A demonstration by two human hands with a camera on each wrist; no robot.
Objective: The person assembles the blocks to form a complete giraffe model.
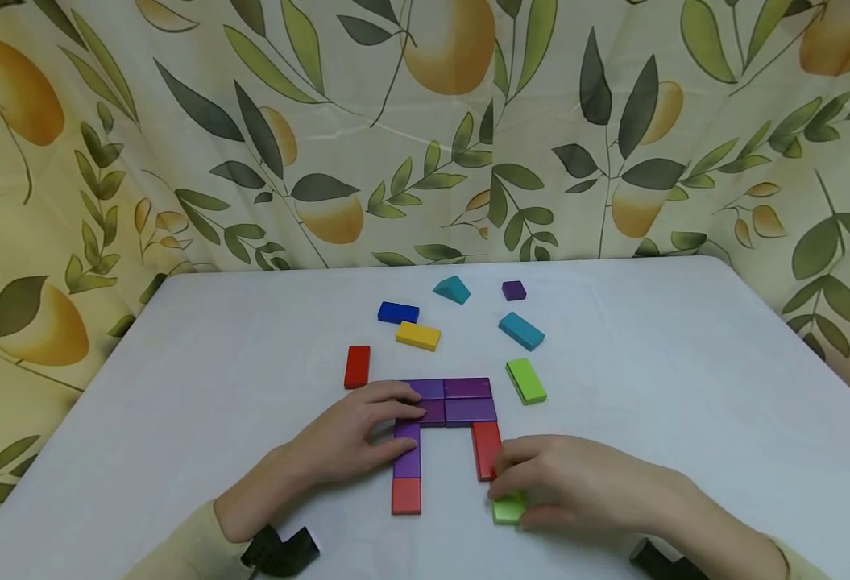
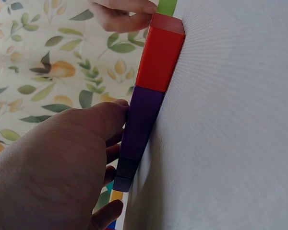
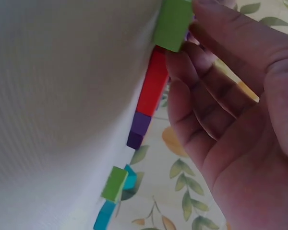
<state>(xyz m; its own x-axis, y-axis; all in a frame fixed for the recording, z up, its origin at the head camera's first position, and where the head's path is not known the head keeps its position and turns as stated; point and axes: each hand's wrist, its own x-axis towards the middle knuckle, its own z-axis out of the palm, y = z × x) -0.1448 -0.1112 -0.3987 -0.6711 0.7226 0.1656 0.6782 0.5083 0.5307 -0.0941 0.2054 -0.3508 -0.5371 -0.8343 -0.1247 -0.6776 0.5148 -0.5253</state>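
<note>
Purple blocks [image 1: 470, 412] lie edge to edge in a flat two-row slab on the table. From its left end a purple block [image 1: 408, 459] and then a red block [image 1: 406, 498] run toward me. A red block [image 1: 487, 451] extends from the right end. My left hand [image 1: 345, 431] rests its fingertips on the left purple blocks, its thumb at the purple block in the leg. With thumb and fingers, my right hand [image 1: 580, 482] pinches a green block [image 1: 509, 511] at the near end of the right red block. The right wrist view shows this green block [image 3: 174, 24] between thumb and fingers.
Loose blocks lie beyond the slab: red [image 1: 357, 366], blue [image 1: 399, 312], yellow [image 1: 418, 336], a teal triangular one [image 1: 453, 289], a small purple one [image 1: 514, 290], teal [image 1: 522, 330] and green [image 1: 526, 380]. A fruit-patterned curtain [image 1: 425, 201] hangs behind the white table [image 1: 686, 362].
</note>
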